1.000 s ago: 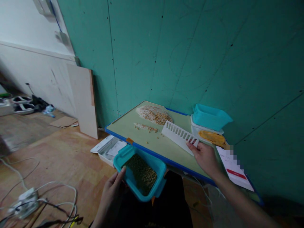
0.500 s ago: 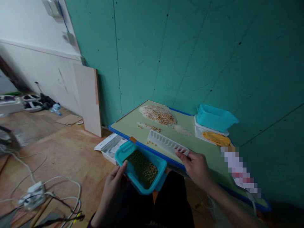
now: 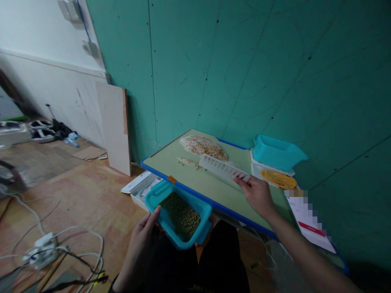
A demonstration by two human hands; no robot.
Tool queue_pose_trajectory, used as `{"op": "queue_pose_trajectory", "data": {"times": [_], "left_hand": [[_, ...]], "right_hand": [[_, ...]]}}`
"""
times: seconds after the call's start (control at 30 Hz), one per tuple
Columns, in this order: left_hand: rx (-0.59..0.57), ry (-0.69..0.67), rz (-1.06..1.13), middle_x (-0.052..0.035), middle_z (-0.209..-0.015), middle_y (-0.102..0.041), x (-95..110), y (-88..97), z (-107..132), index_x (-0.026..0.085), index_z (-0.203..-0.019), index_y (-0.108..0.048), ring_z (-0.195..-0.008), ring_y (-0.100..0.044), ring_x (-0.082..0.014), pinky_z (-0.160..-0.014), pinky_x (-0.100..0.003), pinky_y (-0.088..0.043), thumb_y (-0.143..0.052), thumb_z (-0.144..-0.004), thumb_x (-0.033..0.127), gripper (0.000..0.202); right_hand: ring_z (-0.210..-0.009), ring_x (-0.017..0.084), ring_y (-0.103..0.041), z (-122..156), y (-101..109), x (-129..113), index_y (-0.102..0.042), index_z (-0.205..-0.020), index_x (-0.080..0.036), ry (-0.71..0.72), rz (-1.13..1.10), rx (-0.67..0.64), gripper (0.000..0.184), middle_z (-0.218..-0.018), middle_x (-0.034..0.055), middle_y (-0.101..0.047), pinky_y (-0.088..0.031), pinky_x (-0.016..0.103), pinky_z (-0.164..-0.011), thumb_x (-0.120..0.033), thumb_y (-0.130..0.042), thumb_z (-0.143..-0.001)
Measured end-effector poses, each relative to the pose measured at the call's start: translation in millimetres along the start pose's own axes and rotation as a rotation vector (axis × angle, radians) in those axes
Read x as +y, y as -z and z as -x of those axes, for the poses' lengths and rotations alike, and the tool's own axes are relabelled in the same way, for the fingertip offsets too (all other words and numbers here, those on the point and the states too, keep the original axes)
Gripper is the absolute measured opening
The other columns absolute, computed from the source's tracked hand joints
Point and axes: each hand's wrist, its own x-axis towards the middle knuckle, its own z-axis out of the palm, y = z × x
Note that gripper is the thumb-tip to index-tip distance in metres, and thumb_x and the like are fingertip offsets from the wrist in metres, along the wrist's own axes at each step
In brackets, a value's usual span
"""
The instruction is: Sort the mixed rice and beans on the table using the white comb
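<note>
My left hand (image 3: pixel 142 234) grips the near left rim of a turquoise plastic container (image 3: pixel 200 201), thumb on top. The container is tilted below the table's front edge. Inside lie small green beans (image 3: pixel 174 203) and larger yellowish soybeans (image 3: pixel 190 220). My right hand (image 3: pixel 258 197) pinches the right end of a long white slotted plastic strip (image 3: pixel 221 169), holding it over the table. Behind the strip's far end is a heap of white grains and soybeans (image 3: pixel 204 147). A smaller scattering of soybeans and grains (image 3: pixel 187 162) lies to its left.
The pale green tabletop (image 3: pixel 165 165) has a blue edge and stands by a green wall. At its right are an empty turquoise container (image 3: pixel 276 152), a yellow cloth-like item (image 3: pixel 279 179) and a white and red packet (image 3: pixel 314 228). White cables (image 3: pixel 99 244) cross the floor.
My right hand has moved the strip back and right, away from the table's front edge. The few soybeans near that edge no longer show there. The held container has shifted slightly left.
</note>
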Motion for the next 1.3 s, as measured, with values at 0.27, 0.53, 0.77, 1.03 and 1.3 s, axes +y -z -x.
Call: {"op": "queue_pose_trajectory", "data": {"times": [0.27,0.53,0.77,1.03,1.3], "left_hand": [[-0.021,0.018,-0.041,0.0016,-0.054,-0.061,4,2.4,7,0.022,-0.06,-0.068,-0.052,-0.054,-0.0148,-0.052,-0.024,-0.046,-0.086,-0.065,0.052,0.036],[0.036,0.001,-0.024,0.0018,-0.05,-0.057,-1,0.4,6,0.021,-0.056,-0.067,-0.048,-0.05,-0.0128,-0.046,-0.023,-0.042,-0.084,-0.068,0.052,0.037],[0.032,0.016,0.015,0.0004,-0.053,-0.062,-4,1.1,4,0.021,-0.057,-0.068,-0.051,-0.056,-0.0145,-0.048,-0.024,-0.042,-0.086,-0.067,0.051,0.037],[0.03,-0.007,-0.069,0.0016,-0.047,-0.056,-7,5.3,2,0.021,-0.052,-0.063,-0.042,-0.048,-0.0129,-0.042,-0.025,-0.036,-0.082,-0.07,0.053,0.041],[-0.001,0.019,-0.039,0.0026,-0.051,-0.059,-2,1.0,6,0.02,-0.059,-0.065,-0.05,-0.051,-0.0123,-0.047,-0.022,-0.04,-0.086,-0.066,0.052,0.039]], "right_hand": [[-0.089,0.031,-0.076,-27,-6,39,-0.08,-0.087,-0.019,-0.079,-0.119,-0.032,0.033,-0.09,0.0067,-0.081,-0.059,0.043,-0.082,-0.049,-0.068,-0.079],[-0.092,0.031,-0.076,-23,-7,38,-0.081,-0.09,-0.02,-0.102,-0.128,-0.059,0.034,-0.094,0.0059,-0.081,-0.058,0.045,-0.087,-0.051,-0.07,-0.079],[-0.094,0.031,-0.076,-22,-11,36,-0.081,-0.088,-0.02,-0.096,-0.165,-0.071,0.034,-0.093,0.0061,-0.081,-0.058,0.045,-0.09,-0.05,-0.07,-0.077],[-0.093,0.03,-0.075,-22,-18,28,-0.081,-0.089,-0.021,-0.076,-0.186,-0.103,0.03,-0.092,0.005,-0.081,-0.057,0.044,-0.089,-0.046,-0.068,-0.079],[-0.092,0.031,-0.076,-20,-23,22,-0.081,-0.089,-0.02,-0.063,-0.225,-0.126,0.029,-0.093,0.0049,-0.081,-0.058,0.044,-0.088,-0.045,-0.068,-0.079]]}}
